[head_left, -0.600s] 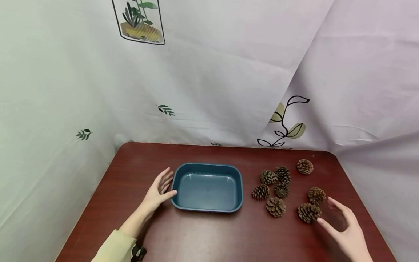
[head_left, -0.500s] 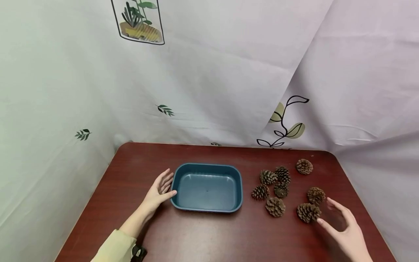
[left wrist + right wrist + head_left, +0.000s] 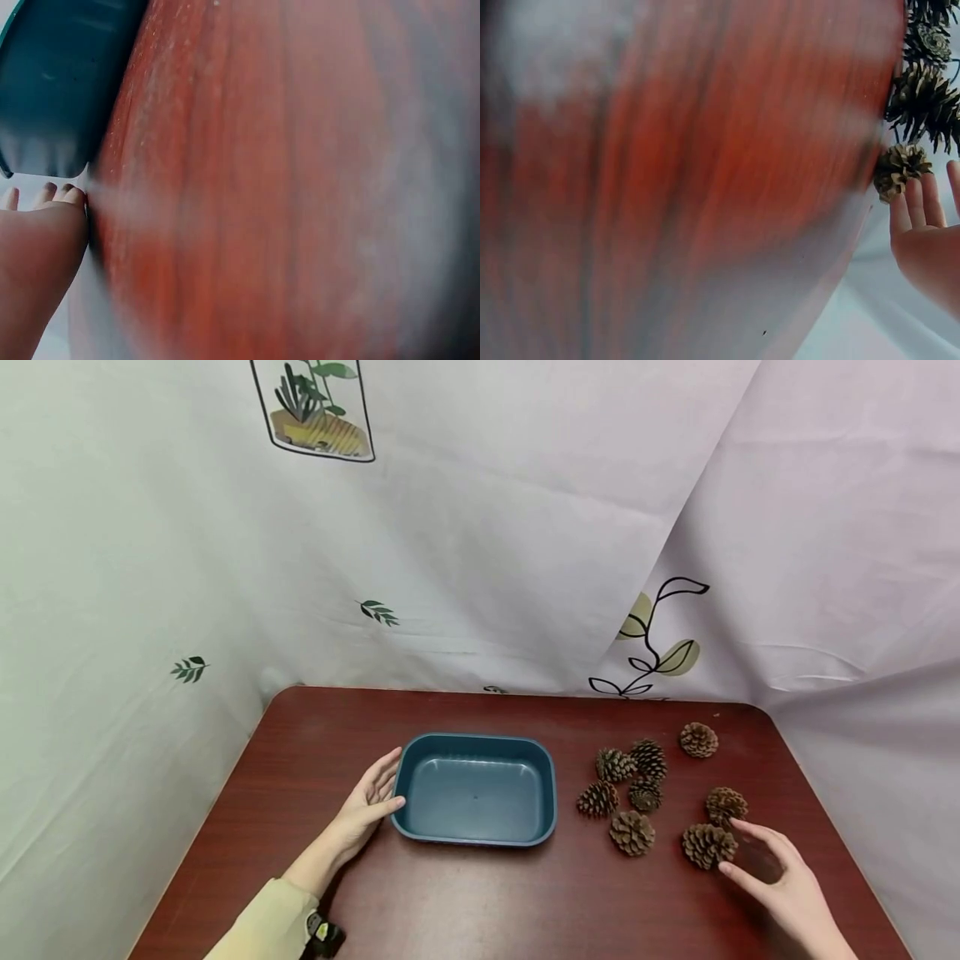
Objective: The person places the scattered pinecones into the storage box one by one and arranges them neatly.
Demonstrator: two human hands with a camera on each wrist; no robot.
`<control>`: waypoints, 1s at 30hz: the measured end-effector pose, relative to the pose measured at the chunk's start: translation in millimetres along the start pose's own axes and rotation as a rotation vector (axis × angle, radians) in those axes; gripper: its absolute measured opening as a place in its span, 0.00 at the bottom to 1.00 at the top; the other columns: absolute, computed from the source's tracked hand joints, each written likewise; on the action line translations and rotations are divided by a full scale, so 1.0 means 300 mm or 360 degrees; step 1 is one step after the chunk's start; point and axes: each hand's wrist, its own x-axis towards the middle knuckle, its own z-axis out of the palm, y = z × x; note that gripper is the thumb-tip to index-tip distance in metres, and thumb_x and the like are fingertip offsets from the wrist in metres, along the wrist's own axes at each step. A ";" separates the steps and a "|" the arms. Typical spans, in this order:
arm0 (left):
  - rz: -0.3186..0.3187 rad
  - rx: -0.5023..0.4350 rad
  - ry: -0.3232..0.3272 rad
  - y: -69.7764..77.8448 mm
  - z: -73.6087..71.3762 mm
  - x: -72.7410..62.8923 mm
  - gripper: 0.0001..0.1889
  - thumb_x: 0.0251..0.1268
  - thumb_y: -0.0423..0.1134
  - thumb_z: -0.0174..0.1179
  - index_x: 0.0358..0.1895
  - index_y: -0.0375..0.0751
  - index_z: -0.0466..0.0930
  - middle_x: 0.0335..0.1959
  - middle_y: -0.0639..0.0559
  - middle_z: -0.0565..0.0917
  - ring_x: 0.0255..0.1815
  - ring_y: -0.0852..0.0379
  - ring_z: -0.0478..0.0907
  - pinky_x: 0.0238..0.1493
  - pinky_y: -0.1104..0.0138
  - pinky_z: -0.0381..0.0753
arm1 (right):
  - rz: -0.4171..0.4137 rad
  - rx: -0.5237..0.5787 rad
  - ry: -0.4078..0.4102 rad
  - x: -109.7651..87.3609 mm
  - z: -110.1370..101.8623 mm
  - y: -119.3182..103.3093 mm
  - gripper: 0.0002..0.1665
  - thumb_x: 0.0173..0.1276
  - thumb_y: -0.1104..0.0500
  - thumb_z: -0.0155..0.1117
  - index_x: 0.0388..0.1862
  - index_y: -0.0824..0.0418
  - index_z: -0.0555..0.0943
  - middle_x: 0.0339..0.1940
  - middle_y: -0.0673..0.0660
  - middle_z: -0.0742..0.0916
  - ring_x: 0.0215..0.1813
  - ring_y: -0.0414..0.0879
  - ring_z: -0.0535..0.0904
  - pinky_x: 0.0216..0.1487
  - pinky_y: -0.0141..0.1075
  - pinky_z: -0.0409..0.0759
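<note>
A dark blue rectangular plastic tub (image 3: pixel 474 842) stands mid-table with nothing in it. My left hand (image 3: pixel 365 810) is at its left side in the head view, fingers loosely extended along the outer wall and thumb tip over the rim. In the left wrist view the fingers (image 3: pixel 73 196) show just beside the tub (image 3: pixel 60 82). To the right, my right hand (image 3: pixel 783 877) has its thumb and fingers spread beside two pine cones, a nearer one (image 3: pixel 708 846) and a farther one (image 3: pixel 725 805). Its fingertips are right at them and hold nothing.
Several more pine cones lie between tub and right hand, including a round one (image 3: pixel 632 833) in front. Another cone (image 3: pixel 698 740) sits alone near the back right corner of the red-brown table (image 3: pixel 480 902). A white printed cloth (image 3: pixel 480 568) hangs behind the table.
My right hand has moved left, bringing its fingertips closer to the two pine cones. The left hand has shifted slightly to the right, its fingers now against the tub's left side.
</note>
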 end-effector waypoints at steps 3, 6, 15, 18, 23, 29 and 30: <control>0.0034 -0.0065 -0.0059 -0.007 0.000 0.001 0.43 0.74 0.19 0.54 0.86 0.32 0.42 0.78 0.63 0.66 0.77 0.75 0.67 0.73 0.80 0.70 | 0.0003 0.0015 -0.0040 0.008 0.000 0.008 0.37 0.62 0.65 0.81 0.69 0.67 0.78 0.57 0.22 0.73 0.54 0.09 0.69 0.49 0.08 0.69; 0.0048 -0.0095 -0.0082 -0.008 0.001 0.003 0.42 0.74 0.18 0.53 0.86 0.32 0.43 0.78 0.64 0.67 0.77 0.73 0.68 0.72 0.78 0.72 | 0.0035 0.0068 -0.0089 0.016 0.001 0.018 0.36 0.64 0.66 0.80 0.70 0.67 0.77 0.57 0.20 0.72 0.54 0.08 0.69 0.50 0.08 0.70; 0.0021 -0.0104 -0.0079 -0.011 0.000 0.002 0.41 0.75 0.19 0.53 0.86 0.34 0.45 0.79 0.63 0.66 0.77 0.72 0.69 0.71 0.77 0.74 | 0.0177 0.0218 -0.0257 0.030 0.010 0.022 0.35 0.70 0.64 0.76 0.74 0.61 0.75 0.58 0.14 0.72 0.54 0.05 0.67 0.49 0.09 0.72; 0.0027 -0.0113 -0.0089 -0.012 -0.001 0.001 0.42 0.75 0.19 0.53 0.87 0.34 0.44 0.79 0.63 0.66 0.78 0.71 0.69 0.72 0.76 0.74 | 0.0145 0.0200 -0.0279 0.031 0.017 0.019 0.34 0.70 0.64 0.76 0.73 0.64 0.75 0.58 0.13 0.72 0.56 0.03 0.64 0.51 0.07 0.70; 0.0025 -0.0130 -0.0104 -0.012 -0.002 0.002 0.42 0.76 0.19 0.52 0.87 0.34 0.43 0.80 0.64 0.66 0.78 0.71 0.68 0.72 0.76 0.74 | 0.0079 0.0139 -0.0247 0.029 0.027 0.021 0.33 0.68 0.63 0.78 0.70 0.51 0.80 0.63 0.29 0.80 0.58 0.03 0.62 0.51 0.07 0.69; -0.0008 -0.0131 -0.0090 -0.008 -0.001 0.004 0.42 0.76 0.19 0.52 0.87 0.35 0.43 0.79 0.64 0.66 0.78 0.73 0.68 0.72 0.77 0.74 | 0.0083 0.0090 -0.0227 0.035 0.032 0.018 0.32 0.67 0.63 0.79 0.68 0.49 0.81 0.64 0.36 0.82 0.57 0.04 0.65 0.50 0.09 0.72; -0.0013 -0.0129 -0.0088 -0.007 -0.001 0.005 0.42 0.76 0.20 0.52 0.87 0.36 0.43 0.79 0.64 0.66 0.78 0.73 0.68 0.72 0.76 0.74 | 0.0089 0.0089 -0.0226 0.037 0.031 0.017 0.31 0.67 0.62 0.79 0.68 0.50 0.81 0.63 0.35 0.82 0.56 0.04 0.65 0.49 0.09 0.72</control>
